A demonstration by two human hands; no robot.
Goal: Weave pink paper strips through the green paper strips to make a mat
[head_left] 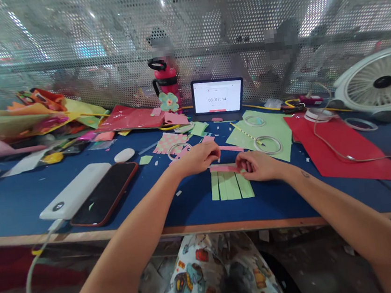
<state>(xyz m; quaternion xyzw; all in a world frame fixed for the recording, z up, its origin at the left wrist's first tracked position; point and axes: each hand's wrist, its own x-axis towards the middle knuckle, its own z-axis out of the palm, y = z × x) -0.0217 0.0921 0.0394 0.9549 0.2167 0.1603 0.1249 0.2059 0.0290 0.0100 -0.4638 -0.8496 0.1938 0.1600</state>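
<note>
1. On the blue tabletop, right in front of the seated person and close to the near edge, lies a light green paper slit into several narrow strips.
2. The strips point toward the person, flat and fanning slightly, with thin dark gaps of table showing between some of them.
3. A pink paper strip runs crosswise over their far end.
4. The left hand is over the pink strip's left end, fingers bent; from here I can't tell whether it pinches anything.
5. The right hand is curled at the other end, fingertips right by the paper; I can't make out whether they grip it.
6. Beyond the left hand sits a pink and pale checkered paper piece, with a striped pencil over to the right.
7. The propped tablet reads 00:07:14; its smaller lines are illegible to me.
8. The white power bank, beside a dark phone, has a small round display, too small to read.
</note>
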